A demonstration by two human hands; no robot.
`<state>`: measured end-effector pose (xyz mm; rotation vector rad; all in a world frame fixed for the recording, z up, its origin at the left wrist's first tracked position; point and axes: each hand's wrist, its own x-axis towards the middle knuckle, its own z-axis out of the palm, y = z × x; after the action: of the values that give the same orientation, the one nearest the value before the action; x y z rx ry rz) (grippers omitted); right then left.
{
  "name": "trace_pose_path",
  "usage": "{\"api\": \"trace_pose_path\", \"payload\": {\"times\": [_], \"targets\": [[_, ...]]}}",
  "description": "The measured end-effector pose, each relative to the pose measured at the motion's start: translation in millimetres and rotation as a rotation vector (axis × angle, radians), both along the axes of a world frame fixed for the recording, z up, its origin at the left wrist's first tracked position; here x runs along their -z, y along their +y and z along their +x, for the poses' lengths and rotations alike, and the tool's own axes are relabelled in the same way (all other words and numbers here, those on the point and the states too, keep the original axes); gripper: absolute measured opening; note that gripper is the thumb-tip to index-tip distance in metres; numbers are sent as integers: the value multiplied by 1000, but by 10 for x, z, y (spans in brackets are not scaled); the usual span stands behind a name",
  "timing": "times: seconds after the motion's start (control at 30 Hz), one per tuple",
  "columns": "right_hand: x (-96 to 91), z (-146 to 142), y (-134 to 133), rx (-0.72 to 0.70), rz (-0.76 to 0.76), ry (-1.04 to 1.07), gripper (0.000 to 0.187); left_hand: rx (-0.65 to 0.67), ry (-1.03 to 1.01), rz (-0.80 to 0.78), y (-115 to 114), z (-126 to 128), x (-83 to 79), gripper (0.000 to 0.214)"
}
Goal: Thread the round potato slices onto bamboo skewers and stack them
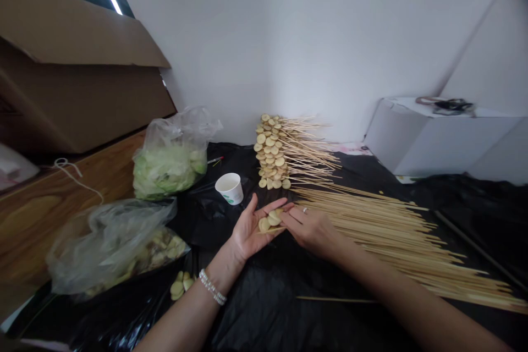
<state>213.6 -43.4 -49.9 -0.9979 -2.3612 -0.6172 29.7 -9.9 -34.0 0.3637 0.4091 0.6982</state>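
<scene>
Left hand: You hold your left hand (pixel 251 232) palm up over the black sheet (pixel 251 308), fingers extended and thumb apart, cradling rather than gripping.
Slices: A few pale slices (pixel 270 221) lie across that hand's fingers, a thin stick (pixel 271 230) along their lower edge; whether it pierces them, I cannot tell.
Right hand: Your right hand (pixel 312 226), ringed, meets the slices from the other side, fingers drawn together; I cannot tell whether they are clamped on a slice or on the stick.
Step in hand: You appear to be midway through threading slices onto a skewer.
Next move: It seems to call for a steady left palm and a straight push through each slice's middle, point kept clear of your fingers.
Bare skewers: The bare skewers (pixel 383 223) fan out beside and beyond your right forearm; a lone skewer (pixel 334 299) lies apart, nearer you.
Loaded skewers: Beyond your hands, the loaded skewers (pixel 270 154) are stacked, slice ends to the left.
Supply: Loose slices (pixel 177 289) sit left of your left wrist, just beside the slice bag (pixel 165 247).
Cup: A paper cup (pixel 229 190) stands upright beyond your left thumb.
</scene>
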Motion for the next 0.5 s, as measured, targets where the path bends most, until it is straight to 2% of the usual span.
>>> {"api": "trace_pose_path", "payload": {"times": [0.1,0.23,0.33,0.4,0.5], "targets": [[-84,53,22,18,-38,8,28,-13,-10,-8,8,-2,10,68],[-217,268,132,230,-223,61,35,-45,-56,-34,4,7,8,70],[-262,454,241,340,-385,101,30,-53,-81,-49,-3,19,1,70],[-260,537,304,317,-479,155,25,-56,-76,-62,-4,26,-2,68],[-235,586,367,207,-570,263,23,-57,-51,-73,-5,34,-6,63]]}}
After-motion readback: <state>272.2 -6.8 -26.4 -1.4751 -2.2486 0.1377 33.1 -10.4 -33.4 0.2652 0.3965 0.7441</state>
